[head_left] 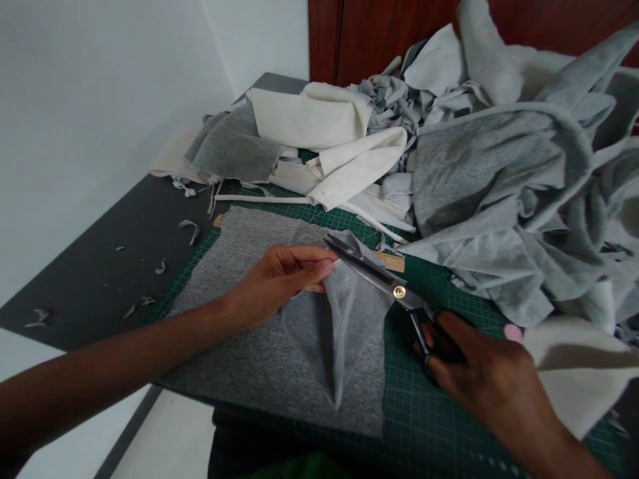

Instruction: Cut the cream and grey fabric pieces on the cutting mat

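I have the left hand (277, 283), fingers pinching grey cloth (347, 316), above the mat (414, 399), and the right hand (479, 366) clamped around scissors (399, 291). Fabric (479, 169) heaps along the mat's far side.

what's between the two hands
In the head view, scissors lie between them: handles in the right hand, blades by the left hand, above grey fabric and green cutting mat.

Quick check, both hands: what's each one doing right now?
Left hand: closed, pinching the gray fabric between thumb and fingers.
Right hand: closed around the handles of the scissors.
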`<action>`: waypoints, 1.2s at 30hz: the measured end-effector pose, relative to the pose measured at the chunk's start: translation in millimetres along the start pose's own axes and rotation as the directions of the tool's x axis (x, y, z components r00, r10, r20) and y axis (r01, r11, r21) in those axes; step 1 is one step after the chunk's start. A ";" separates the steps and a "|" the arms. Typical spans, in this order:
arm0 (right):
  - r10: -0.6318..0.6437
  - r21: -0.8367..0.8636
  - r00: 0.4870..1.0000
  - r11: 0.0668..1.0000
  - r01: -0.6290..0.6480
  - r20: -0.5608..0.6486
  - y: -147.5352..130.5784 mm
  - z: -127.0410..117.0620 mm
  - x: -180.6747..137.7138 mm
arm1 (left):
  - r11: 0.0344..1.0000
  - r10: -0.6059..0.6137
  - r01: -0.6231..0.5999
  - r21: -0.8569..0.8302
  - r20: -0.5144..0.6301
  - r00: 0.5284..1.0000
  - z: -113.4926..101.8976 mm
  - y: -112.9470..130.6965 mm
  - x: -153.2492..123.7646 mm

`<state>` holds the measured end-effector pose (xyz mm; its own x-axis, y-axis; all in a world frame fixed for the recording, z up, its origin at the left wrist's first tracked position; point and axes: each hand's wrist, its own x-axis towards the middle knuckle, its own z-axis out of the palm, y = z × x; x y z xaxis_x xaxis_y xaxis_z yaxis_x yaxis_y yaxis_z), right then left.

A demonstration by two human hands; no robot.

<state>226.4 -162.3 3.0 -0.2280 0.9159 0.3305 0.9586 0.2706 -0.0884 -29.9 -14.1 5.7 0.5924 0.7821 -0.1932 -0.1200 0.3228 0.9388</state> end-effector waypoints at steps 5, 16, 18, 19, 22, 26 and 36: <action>0.038 -0.093 0.995 0.995 -0.047 -0.095 4.5 -8.3 8.3 | 1.000 -0.021 0.021 -0.006 -0.050 0.999 1.0 2.9 -0.4; -0.023 0.036 1.000 0.999 0.023 -0.005 -1.6 1.5 4.0 | 1.000 -0.012 0.013 0.021 -0.032 0.999 -4.0 -2.1 -0.9; -0.016 0.034 1.000 0.999 0.016 0.009 -1.3 2.4 2.8 | 0.999 -0.011 0.012 0.042 -0.021 1.000 -4.9 -2.5 -1.2; -0.016 0.037 1.000 0.999 0.015 0.018 -1.1 2.6 2.2 | 0.999 -0.008 0.008 0.041 -0.010 1.000 -5.0 -2.5 -1.4; -0.021 0.042 0.999 0.999 0.020 0.030 -0.5 2.5 0.7 | 1.000 0.001 -0.001 0.003 0.021 1.000 -4.0 -1.9 -1.4; -0.009 0.059 0.999 0.998 0.007 0.040 -1.1 2.2 0.2 | 1.000 -0.003 0.003 -0.015 0.023 1.000 -2.3 -1.2 -0.8; -0.017 0.117 0.993 0.993 0.003 0.114 5.4 4.5 -3.3 | 0.993 0.003 -0.007 0.117 0.032 0.999 -3.4 1.4 1.1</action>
<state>231.5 -162.6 -2.8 -0.2621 0.9390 0.2228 0.9312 0.3066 -0.1968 -32.2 -11.0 5.8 0.6173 0.7657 -0.1807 -0.0303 0.2527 0.9671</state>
